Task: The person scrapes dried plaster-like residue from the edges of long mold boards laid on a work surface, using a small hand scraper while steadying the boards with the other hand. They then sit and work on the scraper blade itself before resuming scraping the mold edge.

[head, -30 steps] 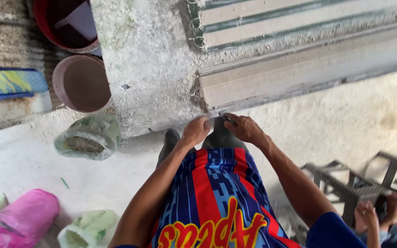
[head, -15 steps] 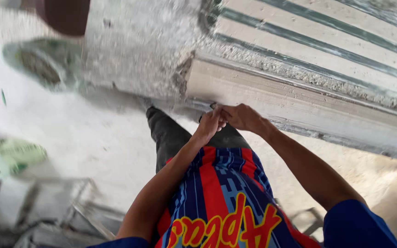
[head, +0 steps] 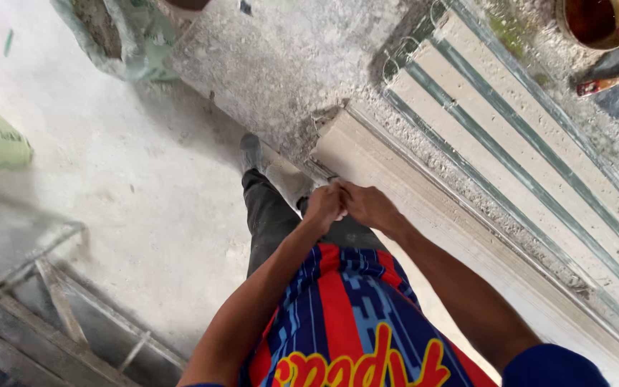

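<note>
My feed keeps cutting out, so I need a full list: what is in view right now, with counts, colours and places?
Long moulded slab: one, pale beige, running from centre to lower right, its near end at the hands.
Ribbed mould panel: one, cream strips with grey-green dividers, upper right.
Concrete block surface: one, grey speckled, top centre.
Bucket: one, rusty brown inside, a red-tipped tool in it, top right corner.
Sacks: two, pale green, top left and left edge.
Wooden frames: several, grey, dusty, lower left.
Floor: pale concrete.
Left hand: closed at the slab's end; what it grips is hidden.
Right hand: beside it, likewise.
</note>
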A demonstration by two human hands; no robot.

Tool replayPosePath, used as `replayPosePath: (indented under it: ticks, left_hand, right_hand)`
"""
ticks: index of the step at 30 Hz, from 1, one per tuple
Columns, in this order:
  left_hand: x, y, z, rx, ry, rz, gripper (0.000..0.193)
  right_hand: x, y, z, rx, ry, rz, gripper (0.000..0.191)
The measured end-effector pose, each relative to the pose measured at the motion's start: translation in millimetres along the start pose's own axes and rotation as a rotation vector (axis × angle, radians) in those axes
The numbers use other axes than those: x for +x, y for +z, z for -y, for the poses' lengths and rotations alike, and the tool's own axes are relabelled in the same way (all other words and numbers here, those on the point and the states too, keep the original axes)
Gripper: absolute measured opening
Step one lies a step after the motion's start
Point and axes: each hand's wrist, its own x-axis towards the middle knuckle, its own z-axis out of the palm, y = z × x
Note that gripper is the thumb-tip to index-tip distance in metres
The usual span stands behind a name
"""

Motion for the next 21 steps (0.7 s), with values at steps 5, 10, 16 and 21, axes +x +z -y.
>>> replayPosePath:
  ticks: [5,10,16,21]
  left_hand:
    - [-4.5,7.8,-5.0,0.353,0.338,-0.089,0.041]
    - [32.2,-55.1,-39.1,0.468,0.392,-0.337,0.046]
    - [23.7,-11.1,-14.7,0.611,0.411,-0.078,0.048]
    - [14.2,9.9,0.3,0.638,0.578,-0.156,0.043]
  right_hand:
    - [1.6,-12.1,5.6,0.055,-0.077,-0.076,0.050]
    - [59.2,-6.5,45.3,0.046,-0.238,-0.203,0.044]
    - [16.8,-6.9,8.9,0.049,-0.258,-0.215,0.046]
    - [6.1,-7.9,0.7,-0.038,-0.098,-0.130,0.046]
